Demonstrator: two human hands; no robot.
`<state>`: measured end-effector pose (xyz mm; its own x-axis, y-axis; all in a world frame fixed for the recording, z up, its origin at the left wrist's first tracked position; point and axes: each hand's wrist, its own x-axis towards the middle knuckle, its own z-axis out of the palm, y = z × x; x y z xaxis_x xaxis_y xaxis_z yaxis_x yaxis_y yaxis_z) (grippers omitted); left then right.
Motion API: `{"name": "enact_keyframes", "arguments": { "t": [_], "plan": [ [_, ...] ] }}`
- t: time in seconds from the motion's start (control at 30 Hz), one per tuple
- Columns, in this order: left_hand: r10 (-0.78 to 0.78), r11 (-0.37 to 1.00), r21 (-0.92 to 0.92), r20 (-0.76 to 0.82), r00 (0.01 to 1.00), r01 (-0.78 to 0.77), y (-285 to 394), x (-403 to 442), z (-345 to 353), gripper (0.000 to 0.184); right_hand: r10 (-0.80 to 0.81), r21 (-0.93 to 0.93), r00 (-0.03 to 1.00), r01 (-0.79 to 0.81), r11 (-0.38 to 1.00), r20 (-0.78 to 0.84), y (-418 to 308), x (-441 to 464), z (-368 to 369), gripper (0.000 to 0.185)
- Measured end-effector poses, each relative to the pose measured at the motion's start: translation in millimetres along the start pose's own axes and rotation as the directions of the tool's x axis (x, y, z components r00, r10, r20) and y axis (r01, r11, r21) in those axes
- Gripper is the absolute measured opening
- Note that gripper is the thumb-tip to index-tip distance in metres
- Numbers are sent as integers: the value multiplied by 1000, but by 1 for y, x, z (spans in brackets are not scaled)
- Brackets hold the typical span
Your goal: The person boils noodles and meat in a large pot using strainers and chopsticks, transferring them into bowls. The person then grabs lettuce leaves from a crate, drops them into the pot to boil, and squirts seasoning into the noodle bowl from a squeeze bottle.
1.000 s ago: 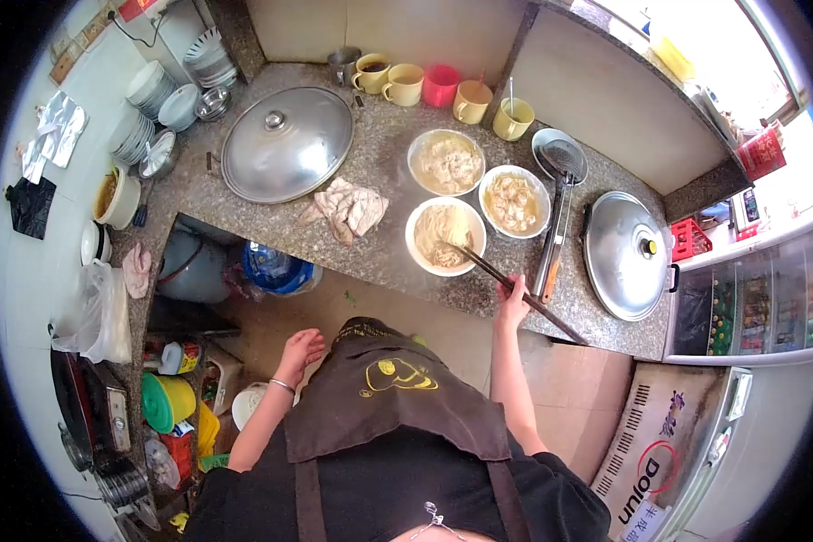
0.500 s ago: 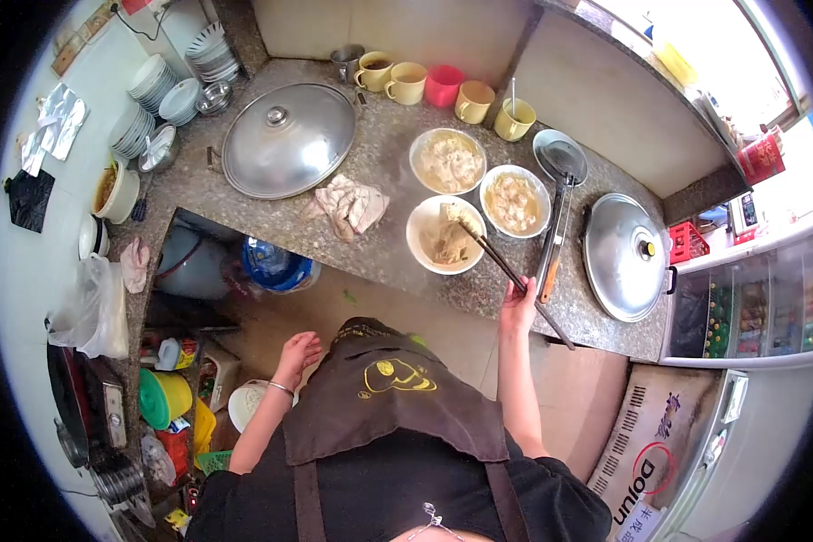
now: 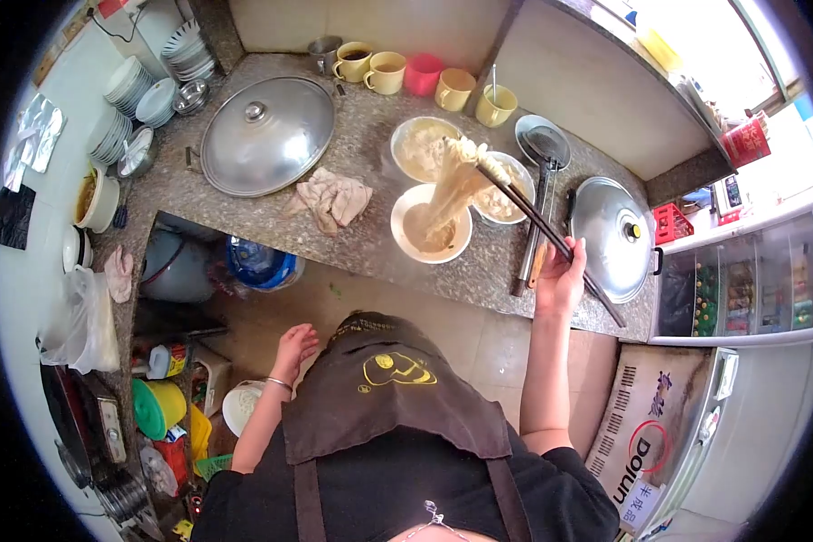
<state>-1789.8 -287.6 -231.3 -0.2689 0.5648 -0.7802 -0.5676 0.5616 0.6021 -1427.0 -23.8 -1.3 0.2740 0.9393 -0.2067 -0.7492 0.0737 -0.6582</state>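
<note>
Speckled stone countertop runs across this narrow kitchen, meeting a pale panelled backsplash. Over it, a long bundle of noodles [image 3: 458, 181] hangs from dark chopsticks [image 3: 542, 228], the strands trailing down into the front white bowl [image 3: 406, 204], where brownish broth shows. Clamped around the chopsticks well behind their tips is the right hand [image 3: 560, 278]. Well apart from it, the left hand [image 3: 296, 348] hangs low before the apron [image 3: 397, 406], fingers loosely curled, holding nothing visible.

Smooth wet strands could slip if the grip loosens or the sticks twist, splashing broth on the counter. Swinging the bundle sideways might drop ends into the back bowl [image 3: 394, 152] or the right-hand bowl [image 3: 493, 220], both just beside the front one; the raised noodles partly cover these in view.

Near the right hand lie wire strainers [image 3: 544, 143] with long handles, which a low sweep could knock. Beyond them rests a domed lid [image 3: 610, 244]. Leftward are a crumpled cloth [image 3: 334, 200] and a larger lid [image 3: 266, 135]; behind the bowls stand yellow mugs [image 3: 386, 74] and a red mug [image 3: 423, 76].
</note>
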Motion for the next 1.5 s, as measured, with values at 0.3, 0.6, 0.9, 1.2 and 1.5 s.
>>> {"name": "enact_keyframes", "arguments": {
  "t": [0.3,0.6,0.9,1.2,1.5],
  "plan": [
    [33,999,12,44,998,-33,0,9,8,25,9,-25,1000,-9,1000,-9,8,6,-22,22],
    [15,1000,10,13,1000,-15,-8,13,4,24,34,-144,988,-56,988,-151,63,16,-74,19],
    [12,1000,-11,32,999,-12,-20,22,-3,24,-162,-753,940,337,565,299,77,43,-54,31],
    [15,1000,-3,42,999,-15,-24,24,-2,23,-82,-833,858,512,210,507,24,25,-15,31],
    [-30,996,89,28,999,28,-3,36,5,22,-64,-803,848,521,291,527,21,1,-19,29]
  ]
}}
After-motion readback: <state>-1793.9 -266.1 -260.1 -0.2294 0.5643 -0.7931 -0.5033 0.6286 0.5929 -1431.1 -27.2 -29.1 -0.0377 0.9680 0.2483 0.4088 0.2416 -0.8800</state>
